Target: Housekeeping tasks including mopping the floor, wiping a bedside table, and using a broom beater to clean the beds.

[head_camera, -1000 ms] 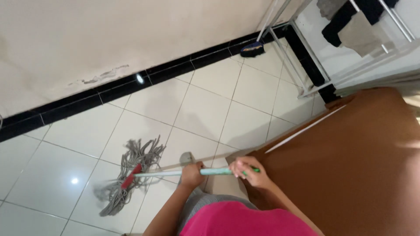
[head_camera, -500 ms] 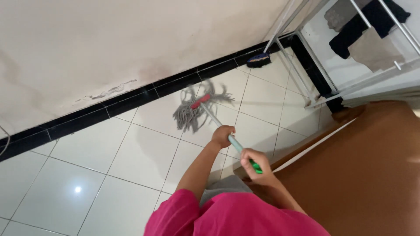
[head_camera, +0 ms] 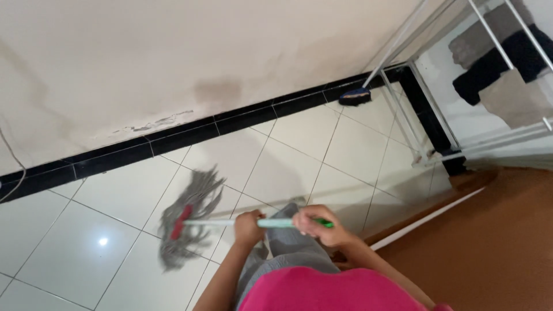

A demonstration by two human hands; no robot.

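A string mop with a grey head (head_camera: pixel 188 220) and a red clamp lies on the white tiled floor (head_camera: pixel 115 198), left of me. Its pale green handle (head_camera: pixel 275 223) runs right into both hands. My left hand (head_camera: pixel 249 225) grips the handle nearer the mop head. My right hand (head_camera: pixel 315 223) grips it further back, near the green end. My pink shirt and grey trousers fill the bottom of the view.
A cream wall with a black tile skirting (head_camera: pixel 190 133) runs along the far side. A dark brush (head_camera: pixel 354 95) lies by the skirting. A white metal drying rack (head_camera: pixel 461 75) with dark cloths stands at the right. A brown surface (head_camera: pixel 495 242) fills the lower right.
The mop head swung from up near the skirting back to the left and nearer to me. Both hands kept hold of the handle and turned it level.
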